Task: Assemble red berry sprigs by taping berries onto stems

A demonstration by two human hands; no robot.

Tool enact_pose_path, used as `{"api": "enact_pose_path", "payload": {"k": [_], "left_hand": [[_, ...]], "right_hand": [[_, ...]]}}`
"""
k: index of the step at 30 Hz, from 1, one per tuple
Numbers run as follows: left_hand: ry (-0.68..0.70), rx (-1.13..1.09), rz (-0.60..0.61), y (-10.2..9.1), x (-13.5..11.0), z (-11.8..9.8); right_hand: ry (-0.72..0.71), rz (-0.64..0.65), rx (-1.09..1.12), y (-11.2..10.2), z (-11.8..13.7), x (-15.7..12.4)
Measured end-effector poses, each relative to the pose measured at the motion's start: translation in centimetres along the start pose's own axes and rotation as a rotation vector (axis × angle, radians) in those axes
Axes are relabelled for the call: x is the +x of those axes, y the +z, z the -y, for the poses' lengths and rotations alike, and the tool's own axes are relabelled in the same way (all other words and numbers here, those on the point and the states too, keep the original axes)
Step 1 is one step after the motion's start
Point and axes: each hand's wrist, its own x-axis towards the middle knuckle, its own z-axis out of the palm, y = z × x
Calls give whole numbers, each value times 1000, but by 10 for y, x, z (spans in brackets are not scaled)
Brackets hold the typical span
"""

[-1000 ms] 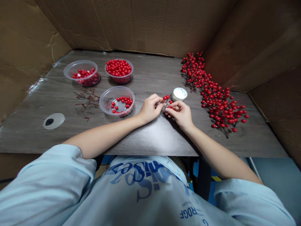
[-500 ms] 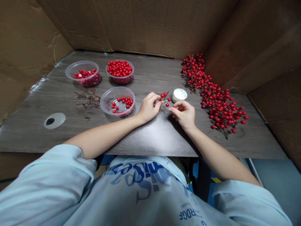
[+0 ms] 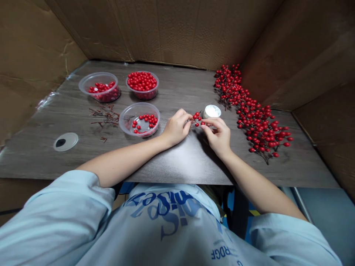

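Between thumb and fingers, my left hand (image 3: 177, 127) pinches a small twig with several red berries (image 3: 196, 116) on it. My right hand (image 3: 218, 135) is closed on a single red berry (image 3: 202, 123), held against the twig's right side; whether it sits on a stem end is too small to tell. Just behind my right fingers stands a small round tub (image 3: 212, 111) with white contents. Left of my left hand is a clear plastic bowl (image 3: 124, 127) with some loose red berries in it.
At the back left stand a bowl of red berries (image 3: 142, 81) and another partly filled bowl (image 3: 98, 78). Bare brown twigs (image 3: 107, 116) and a flat oval disc with a black spot (image 3: 66, 142) lie at left. Finished-looking berry sprigs (image 3: 255, 118) line the right. Cardboard walls (image 3: 177, 33) enclose the table.
My right hand has brought its berry up to the twig, where before there was a gap. The twig has turned slightly in my left fingers.
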Motion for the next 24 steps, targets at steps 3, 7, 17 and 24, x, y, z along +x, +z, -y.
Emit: {"api": "enact_pose_path", "payload": {"k": [3,7,17,24], "left_hand": [[15,27,17,0,0,-1],[44,59,20,-1,-1,-2],[90,148,60,-2,-2,-4],[79,185,96,-2,-2,-5]], "right_hand": [[-59,16,-59,-1,3,0],[-20,23,-44,2,2,-1],[-17,26,-62,2,0,-3],[-30,40,-79,3,1,-4]]}}
